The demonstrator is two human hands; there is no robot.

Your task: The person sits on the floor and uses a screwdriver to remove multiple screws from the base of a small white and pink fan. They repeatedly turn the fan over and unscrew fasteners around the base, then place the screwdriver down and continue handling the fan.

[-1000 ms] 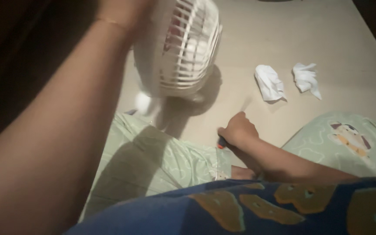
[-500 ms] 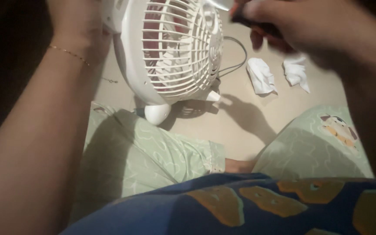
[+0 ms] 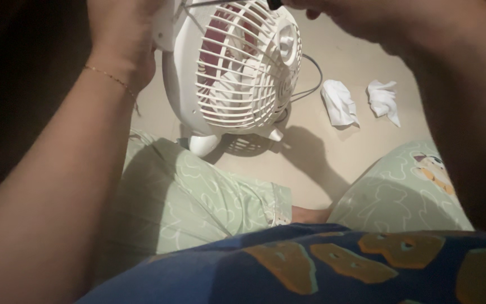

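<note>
Holding the small white desk fan up off the floor, my left hand is closed around its upper left edge, the thin gold bracelet showing at my wrist. A second ago the fan hung higher and farther left, tilted, while my right hand was down low by my knee, closed on something small. Half a second ago that hand had already come up to the top of the grille. Now the fan sits nearer the middle of my view, grille facing me, its two stubby feet hanging just above my left leg and the floor.

My right hand is now at the very top of the view, closed on a dark-handled tool whose thin metal shaft lies across the top rim of the fan. I take it for a screwdriver, though the tip is hidden at the frame edge, so I cannot tell what it touches. To me, the shift from low to high means the tool has been fetched and brought to the fan's upper housing.

Trailing from behind the fan, the black cord loops to the right. Two crumpled white tissues lie on the floor, apart from the fan, unmoved through all three views.
</note>
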